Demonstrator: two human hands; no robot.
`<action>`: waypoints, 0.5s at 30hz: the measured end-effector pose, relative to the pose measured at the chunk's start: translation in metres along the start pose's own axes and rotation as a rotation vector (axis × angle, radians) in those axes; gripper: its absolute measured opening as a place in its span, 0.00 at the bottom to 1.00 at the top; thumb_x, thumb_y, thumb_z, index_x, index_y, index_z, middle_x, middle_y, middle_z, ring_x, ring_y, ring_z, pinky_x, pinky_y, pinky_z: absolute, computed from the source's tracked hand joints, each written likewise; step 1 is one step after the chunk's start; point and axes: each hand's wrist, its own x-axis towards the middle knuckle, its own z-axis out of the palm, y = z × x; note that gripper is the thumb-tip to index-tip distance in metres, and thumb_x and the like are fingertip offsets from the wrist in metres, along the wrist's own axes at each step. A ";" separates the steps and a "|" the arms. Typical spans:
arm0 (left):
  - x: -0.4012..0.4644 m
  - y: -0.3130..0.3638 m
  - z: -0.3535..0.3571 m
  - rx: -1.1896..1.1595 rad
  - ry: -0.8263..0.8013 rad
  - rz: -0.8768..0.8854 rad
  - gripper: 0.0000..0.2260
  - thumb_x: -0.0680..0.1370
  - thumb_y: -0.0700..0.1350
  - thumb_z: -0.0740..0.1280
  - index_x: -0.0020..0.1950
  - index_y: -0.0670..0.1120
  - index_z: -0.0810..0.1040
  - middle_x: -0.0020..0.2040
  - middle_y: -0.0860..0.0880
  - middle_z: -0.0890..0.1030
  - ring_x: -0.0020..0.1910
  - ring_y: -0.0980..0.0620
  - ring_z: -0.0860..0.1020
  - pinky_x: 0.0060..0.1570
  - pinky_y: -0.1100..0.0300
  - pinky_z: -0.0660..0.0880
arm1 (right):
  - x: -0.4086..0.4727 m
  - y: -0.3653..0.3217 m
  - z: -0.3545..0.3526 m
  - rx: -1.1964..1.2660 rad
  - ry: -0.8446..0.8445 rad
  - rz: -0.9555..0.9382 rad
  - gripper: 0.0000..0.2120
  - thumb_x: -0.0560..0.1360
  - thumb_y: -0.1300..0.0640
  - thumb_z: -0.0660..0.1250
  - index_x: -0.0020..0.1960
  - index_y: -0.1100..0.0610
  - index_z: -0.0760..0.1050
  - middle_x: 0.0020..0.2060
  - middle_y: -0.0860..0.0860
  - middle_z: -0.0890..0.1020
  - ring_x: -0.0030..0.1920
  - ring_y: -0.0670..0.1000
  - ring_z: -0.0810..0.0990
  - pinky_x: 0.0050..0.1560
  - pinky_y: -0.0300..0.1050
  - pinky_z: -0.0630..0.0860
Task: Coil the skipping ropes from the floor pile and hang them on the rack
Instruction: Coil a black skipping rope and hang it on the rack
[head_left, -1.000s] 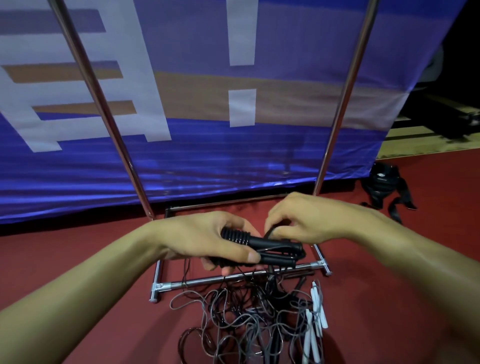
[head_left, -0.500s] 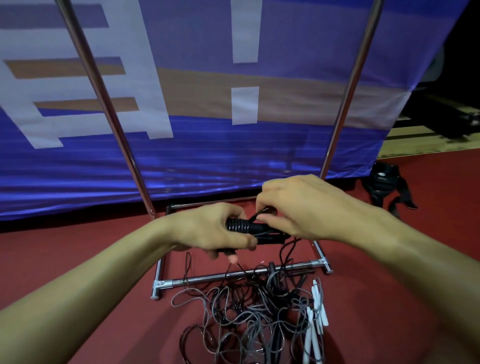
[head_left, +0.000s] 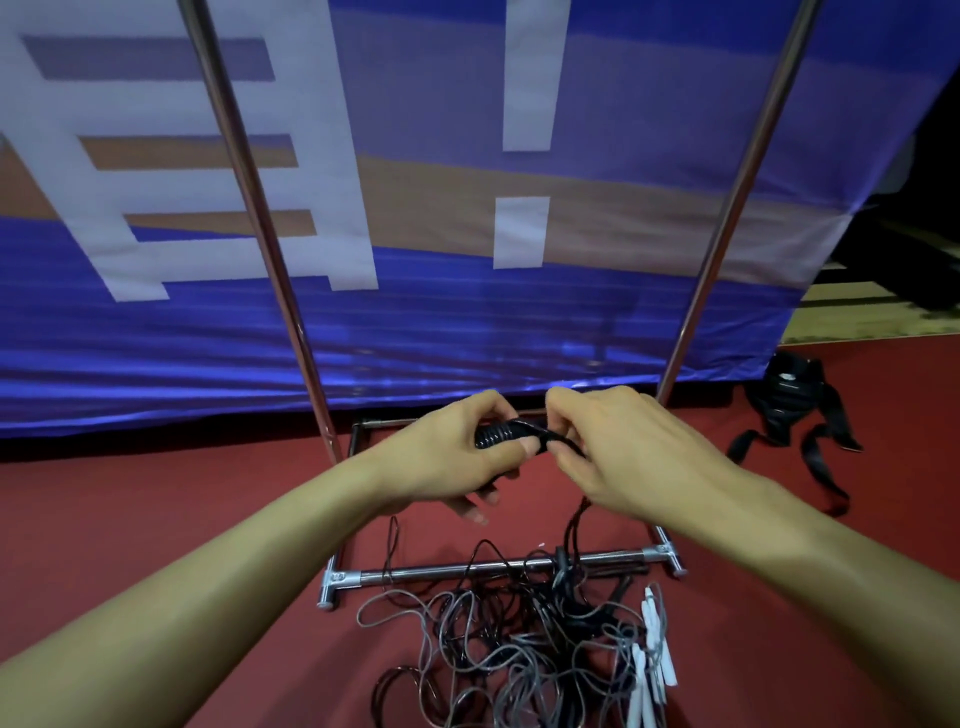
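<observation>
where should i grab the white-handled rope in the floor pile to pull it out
Take the white handles at the pile's right edge, coming from the right and above. They lie together as stiff sticks, clear of the thick tangle, so fingers can close round them; the thin cords would slip and drag other loops. This is a judgement.

A large blue fabric banner (head_left: 467, 322) with white block shapes and a tan band hangs as a backdrop beyond the hands, reaching down to a dark red matte floor (head_left: 156, 499). Right of the hands, black straps (head_left: 795, 415) lie on the floor. Farther right, a pale wooden floor strip (head_left: 872, 322) sits in dim shadow.
</observation>
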 end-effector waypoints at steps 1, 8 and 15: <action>0.000 -0.001 0.000 0.030 0.027 0.030 0.12 0.81 0.54 0.68 0.60 0.48 0.76 0.47 0.44 0.83 0.35 0.53 0.81 0.33 0.57 0.81 | 0.002 0.000 -0.001 -0.032 -0.025 0.023 0.08 0.79 0.48 0.64 0.46 0.49 0.67 0.38 0.48 0.79 0.44 0.58 0.79 0.43 0.52 0.75; 0.001 0.004 -0.001 -0.042 0.261 0.130 0.15 0.82 0.56 0.66 0.54 0.45 0.80 0.45 0.49 0.85 0.35 0.50 0.85 0.38 0.50 0.85 | 0.010 -0.013 -0.001 -0.173 -0.044 0.056 0.13 0.84 0.48 0.55 0.52 0.54 0.75 0.47 0.57 0.81 0.50 0.64 0.81 0.45 0.53 0.73; -0.003 0.000 -0.012 0.262 0.442 0.127 0.24 0.83 0.65 0.55 0.44 0.49 0.79 0.36 0.50 0.85 0.32 0.51 0.84 0.39 0.53 0.81 | 0.005 -0.021 0.015 0.355 -0.003 -0.068 0.04 0.84 0.54 0.55 0.50 0.50 0.64 0.38 0.46 0.76 0.38 0.51 0.77 0.44 0.57 0.75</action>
